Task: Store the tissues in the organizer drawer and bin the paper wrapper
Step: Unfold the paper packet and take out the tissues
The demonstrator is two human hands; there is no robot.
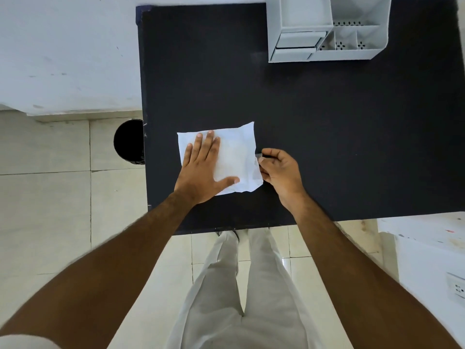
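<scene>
Standing on tiled floor at far left, just beside bench edge: dark round bin, partly tucked under the bench, black-topped. Lying flat on the near-left part of the bench: white paper-wrapped tissue pack, rectangular, slightly skewed, corners lifting a little at far right and near right. Pressing down on the pack's left half: left hand, open, palm flat, fingers spread toward the far edge, thumb stretching out across the near edge. Pinching at the pack's right edge: right hand, fingers curled in, thumb and forefinger closing on a small flap of wrapper; how much paper is caught, cannot tell. Both forearms bare, reaching in from the bottom of view. Showing below the bench edge between the arms: light trousers. Sitting at far right of the bench, well apart from the pack: white plastic organizer, with open top compartments, small perforated cells, and two shallow drawers stacked on its left front, looking closed. Showing at far right below bench level: white surface with a wall socket.
</scene>
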